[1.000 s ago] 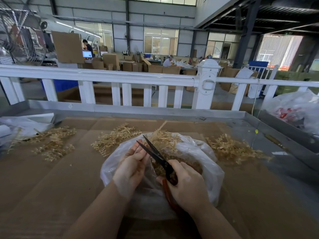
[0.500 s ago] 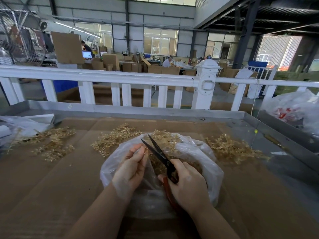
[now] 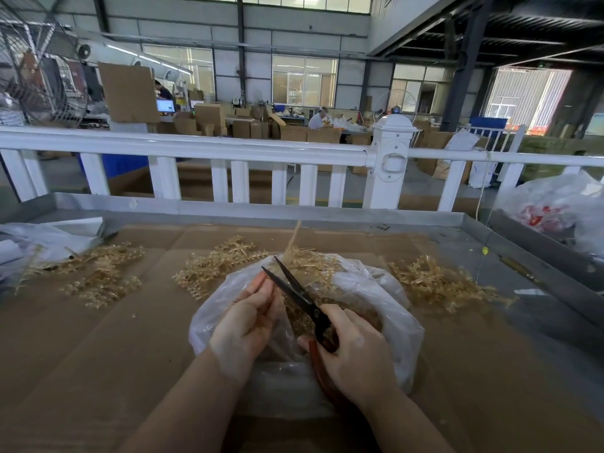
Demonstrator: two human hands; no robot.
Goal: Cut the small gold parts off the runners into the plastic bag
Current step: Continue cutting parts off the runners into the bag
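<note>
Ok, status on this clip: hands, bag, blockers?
Left hand pinching a runner; right hand gripping scissors, blades open. Plastic bag open beneath. No blockers.

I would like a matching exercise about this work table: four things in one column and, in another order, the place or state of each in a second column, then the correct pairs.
Things
1. scissors
2. plastic bag
3. left hand
4. white railing

Places or states
A. behind the table, at its far edge
B. held in the right hand, blades open
C. under both hands, gold parts inside
D. fingers curled, beside the blades

Pairs: 1-B, 2-C, 3-D, 4-A
</note>
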